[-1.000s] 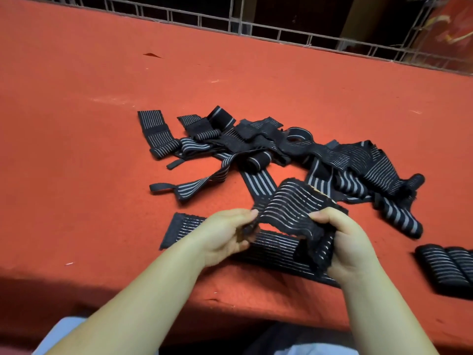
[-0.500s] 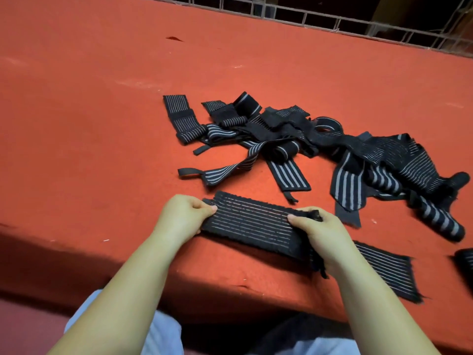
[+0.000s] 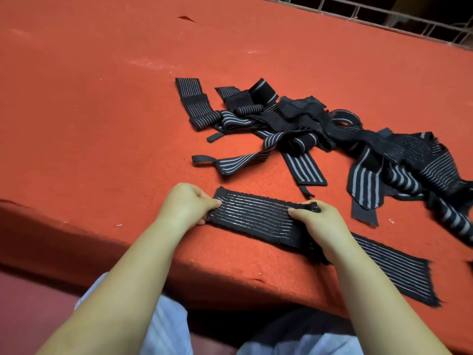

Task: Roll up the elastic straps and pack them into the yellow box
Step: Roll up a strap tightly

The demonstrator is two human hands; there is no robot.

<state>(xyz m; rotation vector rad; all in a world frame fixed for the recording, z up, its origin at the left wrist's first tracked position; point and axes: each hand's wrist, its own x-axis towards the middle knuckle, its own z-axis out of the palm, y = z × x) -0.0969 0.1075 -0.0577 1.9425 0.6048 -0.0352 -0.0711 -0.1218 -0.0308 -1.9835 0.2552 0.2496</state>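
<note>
In the head view, a long black elastic strap (image 3: 256, 216) with thin pale stripes lies flat along the near edge of the red table (image 3: 102, 98), running from left to lower right. The left hand (image 3: 185, 204) grips the strap's left end, thumb on top and fingers curled under the edge. The right hand (image 3: 316, 221) holds the strap farther along, fingers curled round a small bunched fold of the fabric, so the stretch between the two hands lies taut and smooth against the table. Past the right hand, the rest of the same strap (image 3: 399, 270) continues toward the lower right, and its frayed end hangs just over the table's front edge.

Behind the hands, near the middle of the table, a loose pile of straps (image 3: 320, 129) lies tangled: some wide with fine stripes, some narrower with bold grey stripes, several twisted or partly coiled. One narrow striped strap with a black loop end (image 3: 202, 160) sticks out of the pile to the left, apart from the held strap. A wire mesh fence (image 3: 384, 19) runs along the table's far edge. Pale blue clothing (image 3: 163, 329) shows below the forearms. The yellow box is not in sight.
</note>
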